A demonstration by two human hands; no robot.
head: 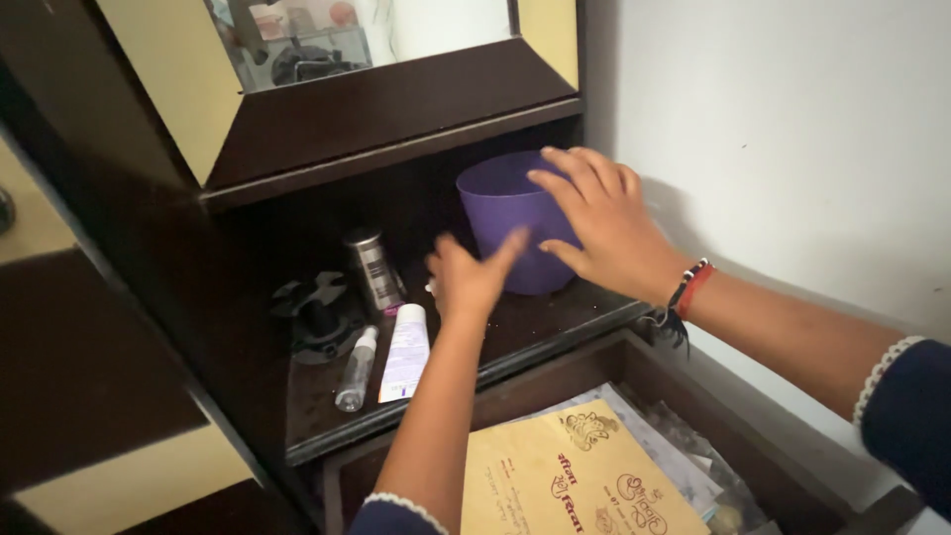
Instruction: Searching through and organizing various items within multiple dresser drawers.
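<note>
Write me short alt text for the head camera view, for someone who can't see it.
Two bare hands reach for a purple plastic cup on a dark wooden shelf: the right hand rests on its side, the left hand spreads open just before it. A white tube, a clear bottle and a silver can are nearby.

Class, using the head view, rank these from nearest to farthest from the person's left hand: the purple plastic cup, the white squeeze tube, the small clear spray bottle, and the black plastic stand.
1. Purple plastic cup: touching the left hand, on its right.
2. White squeeze tube: just below-left, lying on the shelf.
3. Small clear spray bottle: left of the tube.
4. Black plastic stand: farthest left, towards the back.
</note>
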